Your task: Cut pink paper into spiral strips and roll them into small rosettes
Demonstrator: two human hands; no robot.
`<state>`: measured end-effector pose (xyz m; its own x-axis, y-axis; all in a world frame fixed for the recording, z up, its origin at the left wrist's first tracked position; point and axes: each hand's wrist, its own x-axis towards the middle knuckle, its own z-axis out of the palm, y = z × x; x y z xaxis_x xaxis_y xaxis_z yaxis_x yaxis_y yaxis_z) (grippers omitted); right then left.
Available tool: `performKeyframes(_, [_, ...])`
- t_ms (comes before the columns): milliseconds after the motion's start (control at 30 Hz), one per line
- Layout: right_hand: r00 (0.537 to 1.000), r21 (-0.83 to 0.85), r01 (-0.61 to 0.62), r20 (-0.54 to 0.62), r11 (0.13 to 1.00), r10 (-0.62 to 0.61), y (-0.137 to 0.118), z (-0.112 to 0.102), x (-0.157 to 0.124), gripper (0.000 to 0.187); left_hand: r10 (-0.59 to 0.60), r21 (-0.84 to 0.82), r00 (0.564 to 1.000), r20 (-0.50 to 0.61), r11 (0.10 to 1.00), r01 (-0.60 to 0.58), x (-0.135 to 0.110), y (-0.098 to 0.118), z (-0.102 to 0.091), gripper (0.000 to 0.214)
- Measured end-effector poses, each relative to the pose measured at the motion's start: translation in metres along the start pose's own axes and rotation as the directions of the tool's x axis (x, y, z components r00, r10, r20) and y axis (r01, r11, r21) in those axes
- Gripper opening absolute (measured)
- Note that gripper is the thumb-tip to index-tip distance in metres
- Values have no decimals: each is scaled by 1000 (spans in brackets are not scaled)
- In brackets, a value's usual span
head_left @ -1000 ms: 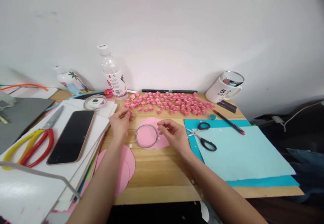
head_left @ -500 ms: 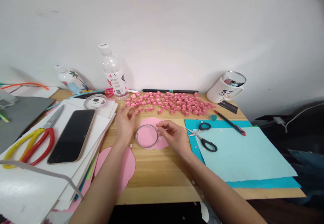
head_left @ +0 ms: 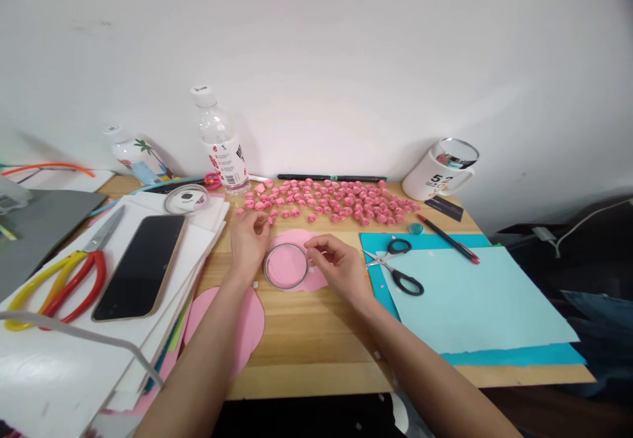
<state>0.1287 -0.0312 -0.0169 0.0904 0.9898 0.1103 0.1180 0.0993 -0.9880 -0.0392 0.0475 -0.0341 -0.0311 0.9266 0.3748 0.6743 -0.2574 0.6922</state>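
Note:
A clear tape ring (head_left: 285,266) lies on a pink paper disc (head_left: 316,281) in the middle of the wooden table (head_left: 316,332). My left hand (head_left: 248,243) rests against the ring's left rim with its fingers curled. My right hand (head_left: 337,265) is at the ring's right rim, thumb and forefinger pinched together on something too small to name. Behind the hands lie several small pink paper roses (head_left: 336,202). A second pink disc (head_left: 247,322) lies under my left forearm.
Black-handled scissors (head_left: 398,263) lie on light blue sheets (head_left: 469,299) at the right, with a red pen (head_left: 450,240) and a white mug (head_left: 440,171) behind. At the left are a phone (head_left: 141,265), red-and-yellow scissors (head_left: 64,276) on white paper, another tape roll (head_left: 186,199) and a water bottle (head_left: 220,141).
My left hand came down from the roses to the ring's left rim. My right hand shifted slightly left, closer to the ring's right rim.

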Motion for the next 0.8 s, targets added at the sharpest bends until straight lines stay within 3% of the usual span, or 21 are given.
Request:
performKeyframes(200, [1000, 4, -8, 20, 1000, 8, 0, 0, 0, 7, 74, 6, 993, 92, 997, -75, 0, 3, 0, 20])
performKeyframes(400, [1000, 16, -2, 18, 1000, 2, -1, -1, -1, 8, -10, -91, 996, 90, 996, 18, 1, 5, -1, 15])
performKeyframes(500, [1000, 32, -7, -6, 999, 7, -2, -2, -1, 9, -118, -219, 991, 63, 967, 129, -1, 15, -5, 16])
performKeyframes(567, [999, 63, -10, -42, 998, 13, -2, -2, 0, 11, -209, -454, 964, 167, 852, 263, -4, 27, -9, 24])
performKeyframes(633, [997, 109, -7, -74, 994, 15, -1, -1, 1, 13, -208, -651, 921, 330, 656, 381, -10, 39, -11, 35])
performKeyframes(733, [997, 179, 22, -70, 984, -9, -1, -2, 2, 17, -182, -721, 851, 493, 462, 517, -19, 54, -10, 33])
performKeyframes(800, [997, 200, 44, -64, 979, -32, -1, -2, 3, 18, -156, -721, 823, 547, 411, 557, -24, 60, -8, 26])
